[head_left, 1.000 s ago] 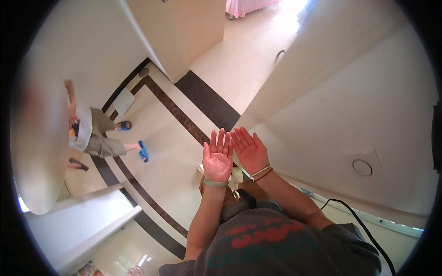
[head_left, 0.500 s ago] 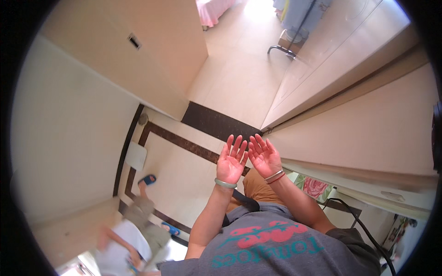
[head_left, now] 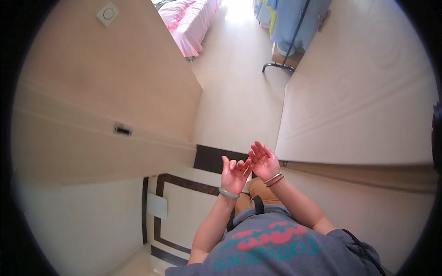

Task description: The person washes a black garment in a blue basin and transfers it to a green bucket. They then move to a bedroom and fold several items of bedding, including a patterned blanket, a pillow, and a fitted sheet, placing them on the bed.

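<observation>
Both my hands are raised in front of my body, palms up and side by side. My left hand [head_left: 235, 175] has its thumb out and its fingers partly curled toward the other hand, with nothing in it. Its fingertips come close to or touch my right hand [head_left: 264, 163]; I cannot tell which. The right palm faces up with its fingers stretched, holding nothing. A pale green bangle [head_left: 229, 193] circles the left wrist. On the right wrist sit a light bracelet and a red cord [head_left: 275, 180]. Below the hands are my brown trousers and grey shirt.
A dark threshold strip [head_left: 216, 158] crosses the doorway just ahead. The open door [head_left: 350, 96] stands on the right, a wall with a switch [head_left: 108, 14] on the left. Beyond are a pink-covered bed [head_left: 195, 25] and a clothes rack [head_left: 278, 67] with hanging clothes.
I have moved forward and turned toward the doorway; the bed and rack show more. The left fingers have curled from being stretched. The other person at the lower left is out of view.
</observation>
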`<state>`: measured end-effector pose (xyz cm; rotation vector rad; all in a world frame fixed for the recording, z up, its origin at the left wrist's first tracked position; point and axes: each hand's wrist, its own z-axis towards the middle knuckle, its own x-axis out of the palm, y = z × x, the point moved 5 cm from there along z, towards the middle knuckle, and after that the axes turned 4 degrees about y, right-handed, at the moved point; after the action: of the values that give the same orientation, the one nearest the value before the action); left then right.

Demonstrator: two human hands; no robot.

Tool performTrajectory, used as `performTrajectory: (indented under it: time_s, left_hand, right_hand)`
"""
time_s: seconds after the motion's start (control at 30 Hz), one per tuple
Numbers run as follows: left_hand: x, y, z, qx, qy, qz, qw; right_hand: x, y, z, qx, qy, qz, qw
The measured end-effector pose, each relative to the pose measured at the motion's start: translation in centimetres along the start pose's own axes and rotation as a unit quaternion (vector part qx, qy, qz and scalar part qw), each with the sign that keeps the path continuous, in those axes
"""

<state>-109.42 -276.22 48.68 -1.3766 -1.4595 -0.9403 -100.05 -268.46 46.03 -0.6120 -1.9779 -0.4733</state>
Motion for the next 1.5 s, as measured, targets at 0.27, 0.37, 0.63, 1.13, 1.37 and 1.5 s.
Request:
performTrajectory:
  time_s: [0.27,0.37,0.63,1.13,1.37,1.5]
  left_hand:
    - [8.6,-11.6,13.1,-0.014,-0.011,0.019,1.0]
    - [5.5,-13.4,16.3,-0.036,-0.011,0.031,0.999]
    - [11.3,-23.8,30.2,-0.106,-0.051,0.143,0.983]
    - [18.8,-31.7,54.2,-0.19,0.035,0.133,0.972]
    - [20.5,-36.4,66.6,0.025,-0.083,0.146,0.986]
    - [25.8,-38.7,73.1,0.029,0.034,0.046,0.998]
  right_hand:
    - [12.2,4.3,14.2,-0.043,0.004,-0.025,0.999]
    - [12.5,5.3,17.5,-0.029,0.001,-0.023,0.999]
    - [17.5,10.7,31.1,-0.06,-0.03,-0.028,0.997]
    - [24.0,29.3,50.2,-0.057,-0.03,-0.058,0.996]
    - [25.8,39.2,63.2,0.011,-0.049,-0.059,0.997]
    - [32.3,39.8,71.1,0.049,0.013,-0.09,0.995]
